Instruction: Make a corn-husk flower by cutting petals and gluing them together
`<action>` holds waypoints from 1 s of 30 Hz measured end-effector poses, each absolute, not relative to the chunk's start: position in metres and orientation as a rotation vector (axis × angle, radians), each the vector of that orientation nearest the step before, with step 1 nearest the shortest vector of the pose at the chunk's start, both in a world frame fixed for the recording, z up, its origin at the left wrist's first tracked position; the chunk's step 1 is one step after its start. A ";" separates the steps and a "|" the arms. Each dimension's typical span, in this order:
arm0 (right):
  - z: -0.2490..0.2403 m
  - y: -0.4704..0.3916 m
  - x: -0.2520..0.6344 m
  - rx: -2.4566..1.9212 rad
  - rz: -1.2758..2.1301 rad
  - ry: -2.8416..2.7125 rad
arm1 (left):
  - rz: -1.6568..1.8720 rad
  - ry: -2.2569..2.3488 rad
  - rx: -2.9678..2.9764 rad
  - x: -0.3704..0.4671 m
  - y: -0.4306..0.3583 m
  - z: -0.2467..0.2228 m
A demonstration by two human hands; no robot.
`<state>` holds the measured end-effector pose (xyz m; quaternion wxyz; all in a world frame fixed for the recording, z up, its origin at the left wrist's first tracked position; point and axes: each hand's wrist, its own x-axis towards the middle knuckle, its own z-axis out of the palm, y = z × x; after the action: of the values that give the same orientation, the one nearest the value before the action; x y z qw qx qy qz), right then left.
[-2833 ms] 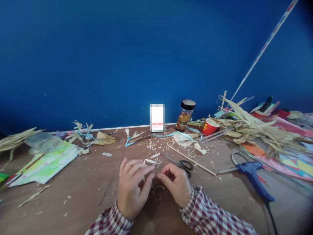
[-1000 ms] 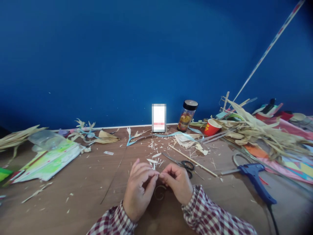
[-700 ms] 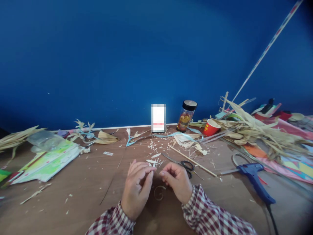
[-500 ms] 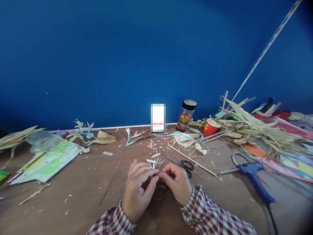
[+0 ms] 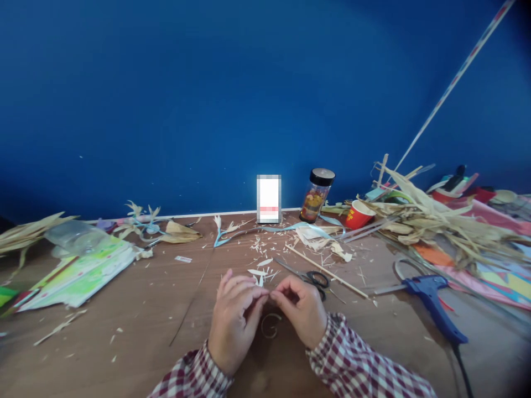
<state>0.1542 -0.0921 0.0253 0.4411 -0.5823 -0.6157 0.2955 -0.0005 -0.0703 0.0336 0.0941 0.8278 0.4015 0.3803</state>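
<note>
My left hand and my right hand meet fingertip to fingertip over the near middle of the table. Thumb and forefinger are pinched on each side; whatever sits between them is too small to make out. Just below the fingertips a thin pale curled strip shows; I cannot tell whether it hangs from my fingers or lies on the table. Scissors with black handles lie beyond my right hand. Pale leaf-shaped pieces and small scraps lie beyond my fingertips.
A blue glue gun lies at the right, below a heap of dry husks. A thin stick, a red paper cup and a black-lidded jar stand or lie farther back. A green-and-white painted sheet is at the left.
My left thumb has closed in toward its forefinger, and the fingertips of both hands stay together. The curled strip shows more plainly below them.
</note>
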 end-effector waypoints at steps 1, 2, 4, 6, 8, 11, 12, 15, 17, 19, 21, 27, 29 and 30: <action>0.025 -0.092 0.154 -1.452 0.714 -1.540 | 1.133 1.185 2.475 0.000 -0.071 0.034; 0.025 -0.093 0.154 -1.457 0.695 -1.551 | 1.145 1.181 2.489 0.000 -0.072 0.034; 0.025 -0.093 0.154 -1.456 0.666 -1.565 | 1.169 1.186 2.494 0.001 -0.073 0.034; 0.026 -0.093 0.153 -1.441 0.666 -1.563 | 1.177 1.197 2.463 0.002 -0.074 0.033; 0.027 -0.094 0.153 -1.423 0.701 -1.552 | 1.162 1.211 2.395 0.003 -0.074 0.031; 0.028 -0.093 0.152 -1.381 0.787 -1.499 | 1.157 1.226 2.220 0.003 -0.073 0.029; 0.028 -0.093 0.153 -1.359 0.801 -1.466 | 1.166 1.221 2.148 0.002 -0.072 0.028; 0.027 -0.093 0.155 -1.304 0.763 -1.401 | 1.210 1.160 1.852 0.001 -0.070 0.028; 0.025 -0.092 0.158 -1.322 0.734 -1.410 | 1.273 1.017 1.522 0.000 -0.068 0.029; 0.023 -0.091 0.160 -1.356 0.733 -1.420 | 1.296 0.791 1.127 0.000 -0.066 0.032; 0.023 -0.091 0.161 -1.354 0.731 -1.429 | 1.242 0.599 0.809 0.000 -0.064 0.036; 0.029 -0.089 0.158 -1.321 0.605 -1.497 | 1.152 0.417 0.459 -0.003 -0.062 0.044; 0.031 -0.090 0.157 -1.318 0.586 -1.500 | 1.137 0.387 0.428 -0.003 -0.062 0.045; 0.031 -0.090 0.157 -1.306 0.586 -1.504 | 1.125 0.374 0.419 -0.003 -0.062 0.046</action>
<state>0.1565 -0.0898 0.0310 0.5078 -0.5418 -0.6241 0.2430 -0.0033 -0.0624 0.0455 0.8087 0.1958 0.1747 0.5264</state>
